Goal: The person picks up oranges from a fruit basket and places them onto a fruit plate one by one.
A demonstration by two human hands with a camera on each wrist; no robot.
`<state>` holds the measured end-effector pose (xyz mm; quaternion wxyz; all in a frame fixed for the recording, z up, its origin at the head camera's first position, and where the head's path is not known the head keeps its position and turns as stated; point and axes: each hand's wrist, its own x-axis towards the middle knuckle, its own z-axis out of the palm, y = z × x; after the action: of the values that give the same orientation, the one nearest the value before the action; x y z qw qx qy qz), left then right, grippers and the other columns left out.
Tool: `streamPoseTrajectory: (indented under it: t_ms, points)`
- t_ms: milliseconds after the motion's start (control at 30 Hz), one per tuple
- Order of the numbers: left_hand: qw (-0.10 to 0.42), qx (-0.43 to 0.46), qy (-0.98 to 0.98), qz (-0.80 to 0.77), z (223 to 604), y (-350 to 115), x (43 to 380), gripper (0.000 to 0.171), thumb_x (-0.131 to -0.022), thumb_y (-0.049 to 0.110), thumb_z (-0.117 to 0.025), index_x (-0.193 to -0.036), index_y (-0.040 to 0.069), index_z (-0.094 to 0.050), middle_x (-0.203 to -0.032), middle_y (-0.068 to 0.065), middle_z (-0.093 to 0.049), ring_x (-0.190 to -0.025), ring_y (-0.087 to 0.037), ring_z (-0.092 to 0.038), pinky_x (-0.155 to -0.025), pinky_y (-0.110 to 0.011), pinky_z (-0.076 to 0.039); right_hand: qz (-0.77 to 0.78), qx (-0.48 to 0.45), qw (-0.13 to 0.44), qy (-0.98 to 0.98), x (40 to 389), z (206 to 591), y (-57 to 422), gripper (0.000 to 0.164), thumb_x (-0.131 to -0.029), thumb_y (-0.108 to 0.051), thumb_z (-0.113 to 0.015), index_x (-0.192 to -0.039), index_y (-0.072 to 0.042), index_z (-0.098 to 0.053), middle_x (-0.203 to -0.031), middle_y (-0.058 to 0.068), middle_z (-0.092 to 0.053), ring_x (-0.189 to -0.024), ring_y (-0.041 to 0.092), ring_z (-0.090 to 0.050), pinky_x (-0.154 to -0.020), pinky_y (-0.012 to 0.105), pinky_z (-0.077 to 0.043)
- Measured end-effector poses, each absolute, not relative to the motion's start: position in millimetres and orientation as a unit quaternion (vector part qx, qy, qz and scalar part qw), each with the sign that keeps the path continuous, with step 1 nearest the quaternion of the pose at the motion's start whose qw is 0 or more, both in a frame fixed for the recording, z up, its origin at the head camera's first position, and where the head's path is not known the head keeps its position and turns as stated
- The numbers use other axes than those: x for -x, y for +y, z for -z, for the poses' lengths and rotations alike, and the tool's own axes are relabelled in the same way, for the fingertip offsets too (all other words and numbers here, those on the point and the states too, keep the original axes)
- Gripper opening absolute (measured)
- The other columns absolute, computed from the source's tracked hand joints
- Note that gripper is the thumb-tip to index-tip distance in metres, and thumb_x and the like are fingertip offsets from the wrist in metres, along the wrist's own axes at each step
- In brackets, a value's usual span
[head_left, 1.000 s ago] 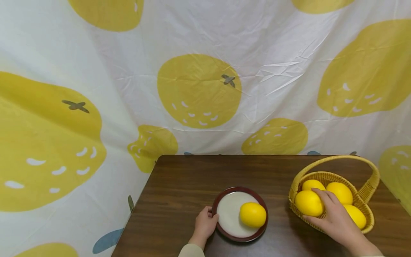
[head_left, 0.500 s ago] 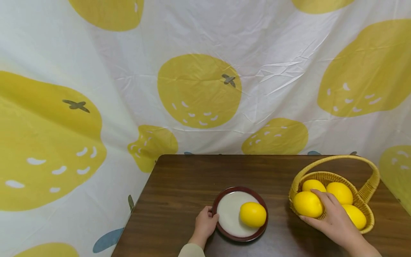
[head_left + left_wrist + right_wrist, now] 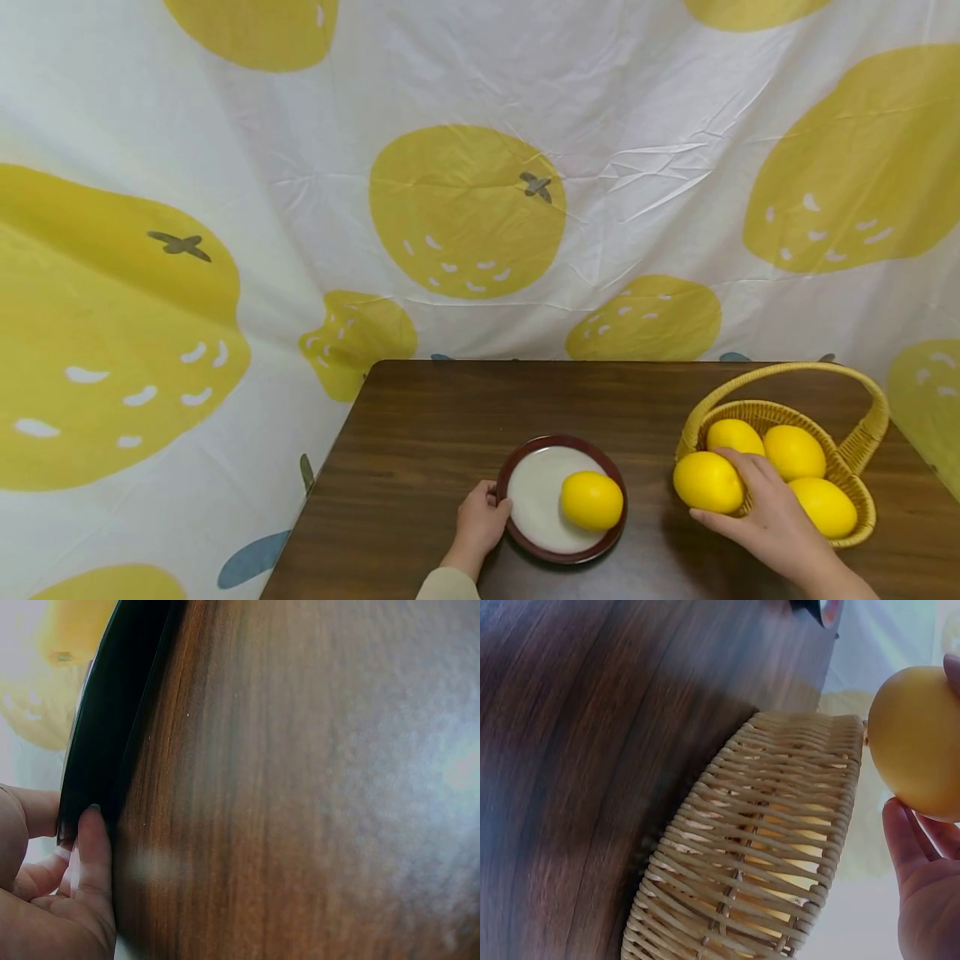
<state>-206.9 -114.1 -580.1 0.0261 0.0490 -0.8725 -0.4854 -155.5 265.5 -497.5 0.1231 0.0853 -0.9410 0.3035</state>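
Note:
My left hand (image 3: 482, 523) pinches the left rim of a plate (image 3: 501, 471) with a dark red border and a pale centre. In the left wrist view the thumb lies over the rim and fingers reach under its dark underside (image 3: 112, 712). One lemon (image 3: 592, 501) rests on the plate's right half. My right hand (image 3: 772, 517) grips another lemon (image 3: 708, 482) between thumb and fingers, at the left rim of a wicker basket (image 3: 858, 467). The right wrist view has this lemon (image 3: 919, 742) above the woven wall (image 3: 742, 847).
Inside the basket lie three more lemons (image 3: 795, 454). Its tall arched handle (image 3: 787, 368) rises over them. The dark wooden table (image 3: 420, 425) reaches back to a white cloth (image 3: 300, 125) printed with large yellow fruit.
My right hand has lifted its lemon up and left, over the basket's left rim, uncovering more of the lemon at the right. My left hand and the plate stay put.

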Motion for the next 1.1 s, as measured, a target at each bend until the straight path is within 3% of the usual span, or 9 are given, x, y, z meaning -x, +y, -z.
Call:
streamPoseTrajectory:
  t_ms: [633, 900, 1100]
  points:
    - [0.014, -0.057, -0.875, 0.481, 579.5, -113.4, 208.1, 0.02, -0.088, 0.01, -0.071, -0.104, 0.0, -0.065, -0.081, -0.006, -0.064, -0.075, -0.017, -0.06, -0.069, -0.035, -0.05, -0.302, -0.1, 0.111, -0.941, 156.7, 500.9, 247.5, 0.089, -0.075, -0.055, -0.084, -0.142, -0.007, -0.05, -0.13, 0.02, -0.057, -0.113, 0.04, -0.06, -0.085, 0.061, -0.05]
    - [0.012, -0.058, -0.874, 0.482, 579.5, -113.7, 207.7, 0.02, -0.088, 0.009, -0.071, -0.104, 0.0, -0.065, -0.081, -0.006, -0.063, -0.076, -0.017, -0.06, -0.069, -0.035, -0.051, -0.306, -0.111, 0.12, -0.938, 156.7, 505.7, 237.0, 0.088, -0.074, -0.05, -0.086, -0.14, -0.006, -0.05, -0.125, 0.015, -0.058, -0.107, 0.03, -0.06, -0.084, 0.054, -0.051]
    - [0.022, -0.051, -0.874, 0.483, 578.8, -114.9, 207.2, 0.019, -0.087, 0.01, -0.071, -0.103, 0.0, -0.065, -0.081, -0.006, -0.064, -0.075, -0.016, -0.06, -0.069, -0.035, -0.051, -0.325, -0.114, 0.114, -0.932, 156.9, 510.9, 225.7, 0.087, -0.073, -0.05, -0.087, -0.138, -0.006, -0.051, -0.126, 0.017, -0.058, -0.108, 0.033, -0.06, -0.085, 0.056, -0.052]
